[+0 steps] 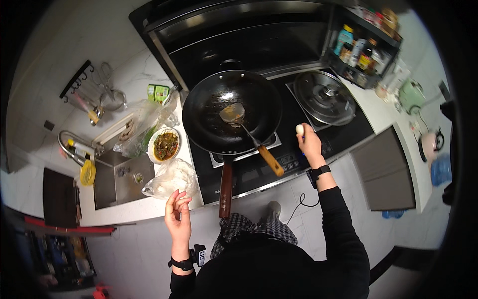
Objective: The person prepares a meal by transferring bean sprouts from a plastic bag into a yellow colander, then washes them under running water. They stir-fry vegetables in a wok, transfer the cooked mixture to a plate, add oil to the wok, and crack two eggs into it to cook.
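Observation:
My right hand (pixel 310 142) grips a small white rounded object (pixel 300 129) above the right front of the black hob (pixel 254 170). What the object is, I cannot tell for sure. Palm up and fingers loosely apart, my left hand (pixel 178 215) holds nothing, close to a clear plastic bag (pixel 170 179) with whitish contents at the counter edge. Between my hands a black wok (pixel 201 112) sits on the left burner, its brown handle (pixel 226 190) pointing towards me. A metal spatula (pixel 232 113) rests inside it, with its wooden handle (pixel 270 160) over the rim.
A plate of cooked food (pixel 165 146) stands left of the wok, beside a steel sink (pixel 125 187). A glass lid (pixel 324 98) covers the right burner area. Behind it is a rack of bottles (pixel 362 50). Another plastic bag (pixel 143 119) lies near the sink.

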`<state>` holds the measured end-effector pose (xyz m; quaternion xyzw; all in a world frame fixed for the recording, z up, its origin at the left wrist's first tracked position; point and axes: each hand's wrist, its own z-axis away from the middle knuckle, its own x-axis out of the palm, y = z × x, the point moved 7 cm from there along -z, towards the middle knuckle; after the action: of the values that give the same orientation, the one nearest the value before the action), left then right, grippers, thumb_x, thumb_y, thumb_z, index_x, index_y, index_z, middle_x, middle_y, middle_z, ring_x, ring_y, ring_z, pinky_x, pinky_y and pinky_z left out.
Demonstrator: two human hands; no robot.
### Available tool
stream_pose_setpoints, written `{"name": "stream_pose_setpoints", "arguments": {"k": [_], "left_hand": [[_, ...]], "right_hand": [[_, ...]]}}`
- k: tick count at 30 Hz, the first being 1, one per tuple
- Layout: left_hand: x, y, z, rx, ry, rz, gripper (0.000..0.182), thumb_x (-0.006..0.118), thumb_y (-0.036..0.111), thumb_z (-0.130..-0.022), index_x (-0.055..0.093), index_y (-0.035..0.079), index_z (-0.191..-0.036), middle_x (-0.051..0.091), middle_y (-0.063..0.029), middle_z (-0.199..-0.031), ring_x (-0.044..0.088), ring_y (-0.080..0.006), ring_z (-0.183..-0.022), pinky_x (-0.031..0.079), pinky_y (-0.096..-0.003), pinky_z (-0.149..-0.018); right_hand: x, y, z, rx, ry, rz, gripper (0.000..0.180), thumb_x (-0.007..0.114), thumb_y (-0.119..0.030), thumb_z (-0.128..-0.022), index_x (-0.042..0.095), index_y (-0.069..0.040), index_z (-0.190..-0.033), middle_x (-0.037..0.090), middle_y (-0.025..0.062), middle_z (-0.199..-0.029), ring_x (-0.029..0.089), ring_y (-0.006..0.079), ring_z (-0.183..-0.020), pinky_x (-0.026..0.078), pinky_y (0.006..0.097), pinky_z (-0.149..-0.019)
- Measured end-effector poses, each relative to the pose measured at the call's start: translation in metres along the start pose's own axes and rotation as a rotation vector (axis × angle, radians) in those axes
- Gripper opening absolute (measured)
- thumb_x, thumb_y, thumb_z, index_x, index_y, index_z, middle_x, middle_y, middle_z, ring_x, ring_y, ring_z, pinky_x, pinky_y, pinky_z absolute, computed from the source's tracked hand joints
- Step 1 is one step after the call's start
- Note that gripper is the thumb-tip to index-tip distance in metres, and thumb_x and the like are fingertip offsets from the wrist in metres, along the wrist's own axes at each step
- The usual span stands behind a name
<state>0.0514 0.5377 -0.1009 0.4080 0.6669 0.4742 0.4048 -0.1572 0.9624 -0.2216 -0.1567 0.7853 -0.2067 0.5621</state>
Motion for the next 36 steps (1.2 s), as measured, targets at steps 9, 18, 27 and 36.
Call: {"name": "stream_pose_setpoints", "arguments": {"k": [9, 18, 27, 36], "left_hand": [[0.046, 0.029, -0.043, 0.028, 0.057, -0.158, 0.03, 0.05, -0.003, -0.086, 0.051, -0.002, -0.116, 0.061, -0.0136, -0.103, 0.061, -0.017, -0.091, 0.045, -0.0294, -0.085], [0.106, 0.074, -0.141, 0.235, -0.358, -0.302, 0.033, 0.053, -0.006, -0.08, 0.055, 0.001, -0.112, 0.061, -0.0097, -0.099, 0.061, -0.0158, -0.089, 0.047, -0.0252, -0.079], [0.19, 0.057, -0.199, 0.21, -0.758, -0.148, 0.044, 0.063, 0.0, -0.078, 0.054, 0.006, -0.12, 0.054, -0.0073, -0.111, 0.058, -0.0136, -0.096, 0.05, -0.0225, -0.076], [0.181, 0.018, -0.216, 0.206, -0.606, -0.113, 0.038, 0.064, -0.002, -0.073, 0.057, -0.004, -0.11, 0.059, -0.0083, -0.101, 0.061, -0.0132, -0.09, 0.049, -0.0224, -0.078]], "right_hand": [[0.034, 0.031, -0.04, -0.079, -0.022, 0.076, 0.044, 0.063, -0.023, -0.079, 0.045, -0.008, -0.116, 0.06, 0.0134, -0.095, 0.06, 0.0337, -0.082, 0.049, 0.0431, -0.069], [-0.045, -0.095, -0.088, 0.128, -0.852, -1.198, 0.043, 0.051, -0.027, -0.092, 0.044, 0.0, -0.123, 0.061, 0.0091, -0.094, 0.055, 0.0099, -0.06, 0.045, 0.0198, -0.052], [-0.013, -0.227, -0.086, -0.033, -1.39, -1.118, 0.028, 0.059, -0.031, -0.088, 0.052, -0.004, -0.095, 0.063, 0.009, -0.085, 0.058, 0.0083, -0.059, 0.047, 0.0181, -0.05], [0.01, -0.233, -0.086, -0.058, -1.188, -1.031, 0.034, 0.062, -0.03, -0.086, 0.057, -0.001, -0.102, 0.063, 0.0043, -0.087, 0.058, 0.0073, -0.071, 0.048, 0.0185, -0.063]]}}
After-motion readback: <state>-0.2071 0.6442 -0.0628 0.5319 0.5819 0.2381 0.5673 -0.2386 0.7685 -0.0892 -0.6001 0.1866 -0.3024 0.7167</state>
